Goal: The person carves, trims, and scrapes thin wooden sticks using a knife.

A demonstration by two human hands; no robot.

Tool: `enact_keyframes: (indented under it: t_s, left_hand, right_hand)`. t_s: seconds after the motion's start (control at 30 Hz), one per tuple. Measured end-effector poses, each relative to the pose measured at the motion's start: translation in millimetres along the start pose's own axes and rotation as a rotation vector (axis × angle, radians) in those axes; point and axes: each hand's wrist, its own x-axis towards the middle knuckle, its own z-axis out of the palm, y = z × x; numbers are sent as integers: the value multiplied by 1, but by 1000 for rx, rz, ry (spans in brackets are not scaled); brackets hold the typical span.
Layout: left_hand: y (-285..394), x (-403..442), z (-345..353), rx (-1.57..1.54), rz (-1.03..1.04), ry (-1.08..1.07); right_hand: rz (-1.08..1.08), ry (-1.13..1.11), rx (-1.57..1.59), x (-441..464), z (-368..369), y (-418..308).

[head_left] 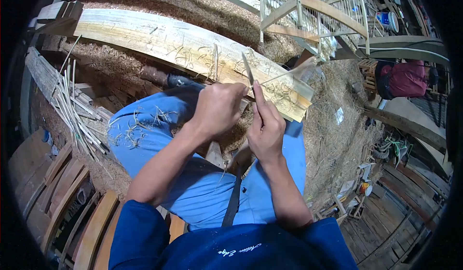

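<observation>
My right hand (266, 131) is closed around a knife, its index finger stretched along it. The narrow blade (248, 66) points away from me over the plank. Close by on the left, my left hand (219, 107) is a fist, gripping the end of a thin pale wooden strip (282, 76). That strip runs past the knife toward the upper right. Beneath both hands lies a long pale plank (140, 31) sprinkled with curled shavings (284, 99). The knife's handle is mostly hidden by my fingers.
Thin split sticks (74, 111) lie in a bundle at left. Shavings cling to my blue trouser knee (132, 125). A slatted wooden frame (333, 12) stands at upper right. Another person in a red top (407, 79) is beyond it. Curved boards (96, 231) are stacked lower left.
</observation>
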Motion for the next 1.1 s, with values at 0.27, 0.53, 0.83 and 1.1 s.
enact_keyframes:
  t_s: [0.27, 0.53, 0.83, 1.1]
  left_hand:
    - [16, -1, -15, 46, 80, 55]
    - [31, -3, -35, -69, 32, 132]
    - [54, -6, -40, -223, -85, -26]
    - [60, -10, -46, -247, -129, -50]
  right_hand:
    - [-58, 99, 32, 8, -12, -19]
    - [368, 53, 1054, 9, -81, -35]
    - [351, -86, 728, -9, -61, -32]
    - [303, -86, 693, -6, -60, -36]
